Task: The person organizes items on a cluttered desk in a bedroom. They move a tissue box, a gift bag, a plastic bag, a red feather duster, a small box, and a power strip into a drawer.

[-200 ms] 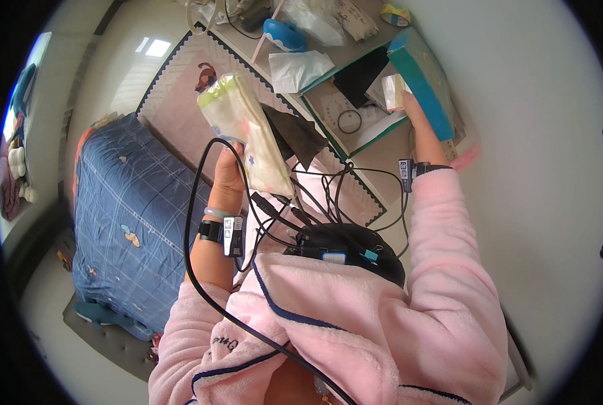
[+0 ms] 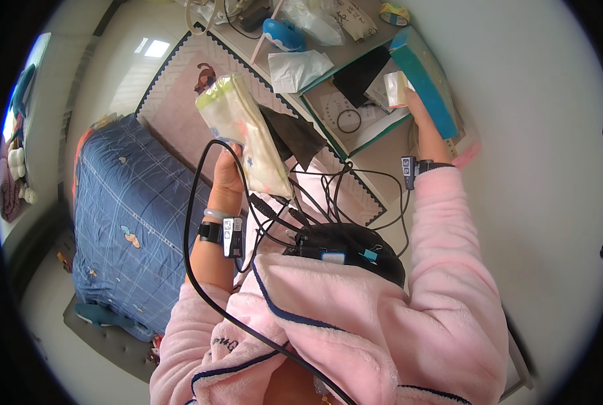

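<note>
My left hand is closed on a soft plastic pack, cream with coloured prints and a green end, held up in front of my lap. Behind the pack a dark cloth-like piece sticks out to the right; whether the hand holds it too is hidden. At the right, my right hand reaches over an open teal box and grips a small shiny white packet with a reddish edge. Its fingers are partly hidden behind the packet. Inside the box lie a black sheet and a dark ring.
Beyond the box are a blue rounded object, a white paper bag, clear plastic bags and a tape roll. Black cables loop across my lap and left arm. A blue-covered bed stands at the left.
My right hand has shifted slightly to the right and up with the small packet. The pack in my left hand has tipped a little; its hold is the same.
</note>
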The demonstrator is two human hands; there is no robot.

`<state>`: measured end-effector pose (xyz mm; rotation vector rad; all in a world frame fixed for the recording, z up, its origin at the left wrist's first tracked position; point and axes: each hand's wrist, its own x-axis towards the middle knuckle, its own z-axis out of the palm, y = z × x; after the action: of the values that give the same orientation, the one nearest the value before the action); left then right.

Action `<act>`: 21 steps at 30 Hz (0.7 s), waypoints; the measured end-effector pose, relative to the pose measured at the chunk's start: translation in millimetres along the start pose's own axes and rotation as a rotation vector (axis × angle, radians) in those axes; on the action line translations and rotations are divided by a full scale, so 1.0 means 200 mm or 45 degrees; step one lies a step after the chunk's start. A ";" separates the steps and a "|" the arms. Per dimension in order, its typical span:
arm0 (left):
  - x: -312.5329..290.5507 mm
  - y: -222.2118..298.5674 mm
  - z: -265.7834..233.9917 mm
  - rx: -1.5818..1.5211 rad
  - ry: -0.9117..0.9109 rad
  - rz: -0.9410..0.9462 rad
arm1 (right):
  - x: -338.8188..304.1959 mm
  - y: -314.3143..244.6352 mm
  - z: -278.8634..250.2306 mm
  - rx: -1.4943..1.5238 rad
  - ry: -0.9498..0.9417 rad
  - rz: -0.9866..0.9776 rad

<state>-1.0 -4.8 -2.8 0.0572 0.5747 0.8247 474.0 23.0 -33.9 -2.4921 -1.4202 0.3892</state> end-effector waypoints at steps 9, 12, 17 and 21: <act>0.00 -0.01 -0.02 0.000 -0.006 0.003 | 0.11 0.18 0.12 0.130 -0.089 0.040; -0.01 -0.01 -0.04 0.007 0.016 0.007 | 0.08 0.11 0.09 0.089 -0.116 0.062; -0.03 -0.03 -0.09 0.034 0.069 0.024 | 0.04 0.02 0.05 0.089 -0.173 0.104; -0.04 -0.03 -0.12 -0.011 0.036 -0.015 | 0.03 0.01 0.07 0.180 -0.179 0.102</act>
<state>-12.7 -17.9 -20.5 0.0342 0.5973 0.8176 474.2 28.3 -48.6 -2.4542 -1.2951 0.6681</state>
